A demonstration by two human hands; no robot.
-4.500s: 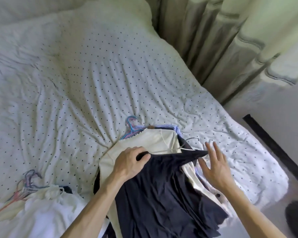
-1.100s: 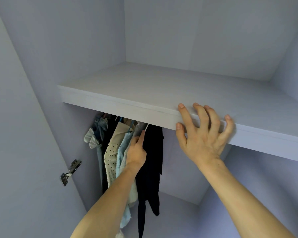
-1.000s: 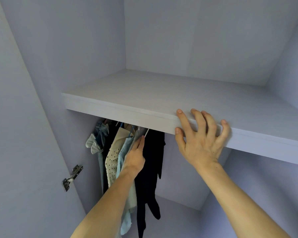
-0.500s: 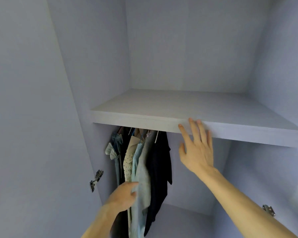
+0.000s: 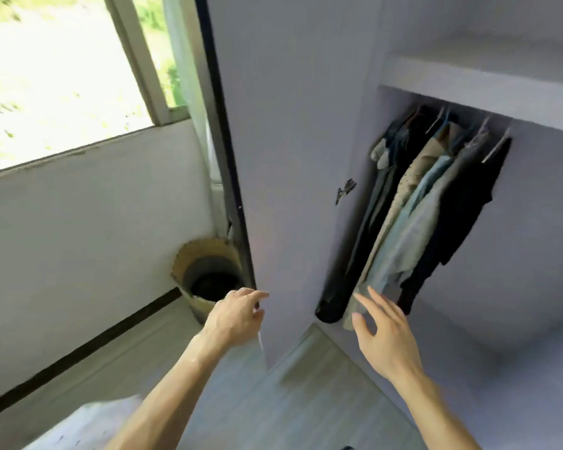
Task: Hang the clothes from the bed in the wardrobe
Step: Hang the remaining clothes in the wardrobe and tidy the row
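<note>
At 6 o'clock lies a strip of pale floor (image 5: 293, 394). Just beyond, the left hand (image 5: 233, 316) curls its fingers at the lower edge of the open wardrobe door (image 5: 290, 141); whether it truly grips the edge I cannot tell. The right hand (image 5: 384, 339) is spread open, holding nothing, just below the clothes (image 5: 426, 206). These hang inside the wardrobe at 2 o'clock, under a shelf (image 5: 488, 89). A basket (image 5: 205, 274) stands behind the door; a window (image 5: 62, 69) fills 10 o'clock.

Nothing readable here tbh, no text, labels, brand names or numbers on anything, and the whole shot's too motion-blurred for small print anyway.
</note>
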